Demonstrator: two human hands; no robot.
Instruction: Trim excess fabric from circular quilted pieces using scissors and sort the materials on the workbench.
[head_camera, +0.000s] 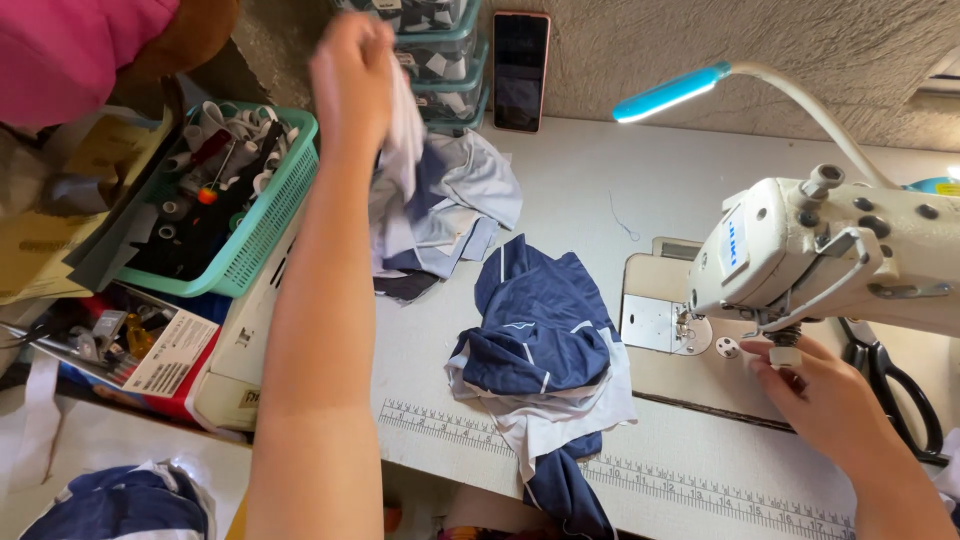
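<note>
My left hand (352, 75) is raised at the far left of the sewing table and grips a white and navy fabric piece (408, 140) lifted off a small heap of cut cloth (455, 205). A navy and white garment (540, 345) lies bunched in the table's middle, hanging over the front edge. My right hand (815, 395) rests under the head of the cream sewing machine (830, 255), fingers touching a small knob near the needle area; it holds nothing I can make out.
A teal basket (268, 225) of thread and tools sits at the left. A dark phone (520, 70) leans on the wall beside stacked clear boxes (440, 50). A blue gooseneck lamp (670, 92) arches over the machine. Black scissors (900, 390) lie at right. A printed ruler (700, 485) runs along the table's front.
</note>
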